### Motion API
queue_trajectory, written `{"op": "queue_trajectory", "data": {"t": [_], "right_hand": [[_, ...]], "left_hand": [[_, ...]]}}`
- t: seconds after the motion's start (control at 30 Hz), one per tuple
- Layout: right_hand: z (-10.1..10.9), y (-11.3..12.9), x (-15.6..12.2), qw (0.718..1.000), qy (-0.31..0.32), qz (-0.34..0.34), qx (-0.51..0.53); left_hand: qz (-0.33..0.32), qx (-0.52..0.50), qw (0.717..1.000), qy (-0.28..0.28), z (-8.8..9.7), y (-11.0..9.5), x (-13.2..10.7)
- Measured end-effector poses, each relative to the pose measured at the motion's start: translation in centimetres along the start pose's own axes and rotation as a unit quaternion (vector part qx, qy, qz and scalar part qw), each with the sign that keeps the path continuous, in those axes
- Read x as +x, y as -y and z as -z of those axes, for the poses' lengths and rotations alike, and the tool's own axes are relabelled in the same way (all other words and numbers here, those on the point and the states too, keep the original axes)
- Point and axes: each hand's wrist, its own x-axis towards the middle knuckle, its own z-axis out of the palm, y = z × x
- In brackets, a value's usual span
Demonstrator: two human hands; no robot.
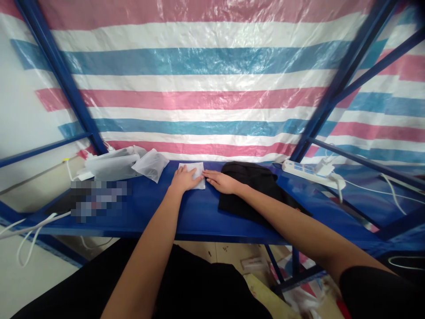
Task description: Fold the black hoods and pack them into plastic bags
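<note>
A small white packet [199,182], flat and roughly square, lies on the blue metal shelf [199,217]. My left hand [186,178] rests on it with the fingers spread, covering its left and middle part. From the other side my right hand [221,180] reaches in, fingers stretched out, its fingertips at the packet's right edge. Beneath my right wrist and forearm is a folded black cloth item [249,177]; its kind does not show. What the packet holds cannot be made out.
Translucent plastic bags [114,164] lie at the back left, near white cables. To the right stands a white power strip [308,173] with plugged-in chargers. Blue metal posts [318,110] frame a striped plastic sheet [199,97] behind the shelf.
</note>
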Motion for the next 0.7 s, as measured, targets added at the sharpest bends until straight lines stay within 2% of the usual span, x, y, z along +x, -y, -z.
{"op": "queue_trajectory", "data": {"t": [0.2, 0.43, 0.7], "right_hand": [[0.5, 0.0, -0.2, 1.0, 0.013, 0.002, 0.014], [0.3, 0.2, 0.0, 1.0, 0.017, 0.016, 0.015], [0.7, 0.9, -0.2, 0.999, -0.029, -0.035, 0.001]], "left_hand": [[0.031, 0.014, 0.999, -0.042, 0.0, 0.5, 0.3], [0.074, 0.011, 0.997, 0.017, 0.1, 0.3, 0.5], [0.081, 0.012, 0.996, 0.02, 0.1, 0.3, 0.8]]}}
